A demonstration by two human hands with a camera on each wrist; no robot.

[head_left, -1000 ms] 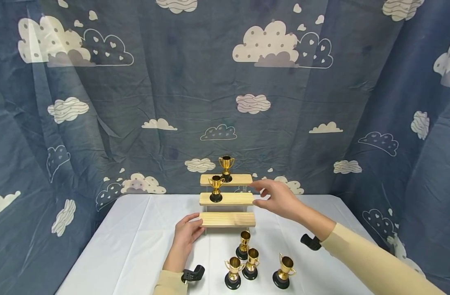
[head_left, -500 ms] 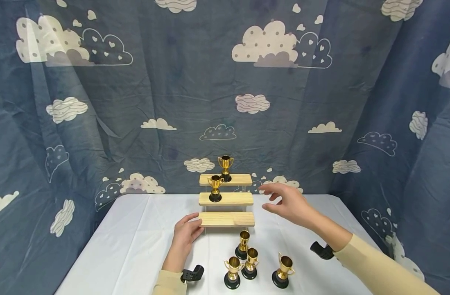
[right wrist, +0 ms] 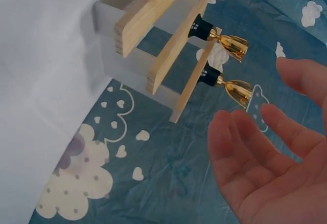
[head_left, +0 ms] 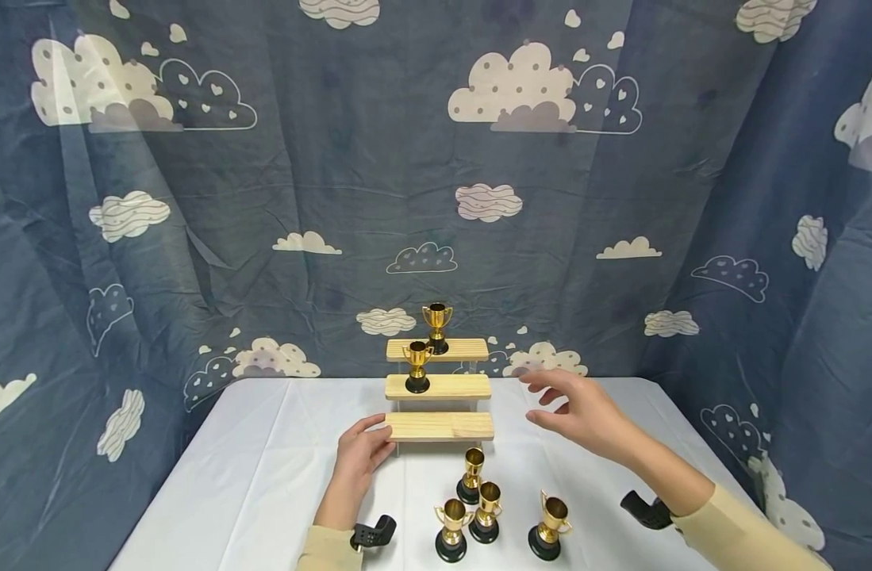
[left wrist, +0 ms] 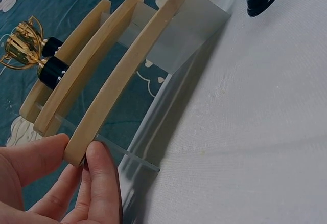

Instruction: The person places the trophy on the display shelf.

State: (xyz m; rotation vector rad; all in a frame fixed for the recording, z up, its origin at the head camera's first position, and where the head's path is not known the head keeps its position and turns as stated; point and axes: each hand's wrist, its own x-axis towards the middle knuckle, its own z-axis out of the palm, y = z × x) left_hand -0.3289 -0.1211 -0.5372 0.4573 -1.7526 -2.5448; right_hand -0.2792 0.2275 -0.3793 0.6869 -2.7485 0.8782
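Observation:
A three-step wooden display stand (head_left: pixel 439 427) with clear side panels stands on the white table. My left hand (head_left: pixel 362 456) pinches the left end of its lowest shelf, thumb and fingers on either side of the board (left wrist: pixel 120 81) in the left wrist view. One gold trophy cup (head_left: pixel 437 327) with a black base is on the top shelf, and another trophy cup (head_left: pixel 417 366) is on the middle shelf, left of centre. My right hand (head_left: pixel 585 412) is in the air to the right of the stand, fingers loosely bent around nothing.
In front of the stand, three trophy cups (head_left: pixel 451 530) are grouped closely on the white tabletop (head_left: pixel 250 476). A further trophy cup (head_left: pixel 548 527) stands apart to their right. A dark blue curtain (head_left: pixel 378 198) with cloud prints hangs behind the table.
My right hand has left the right end of the stand's shelves and moved right and slightly nearer. The left hand keeps its pinch on the lowest shelf.

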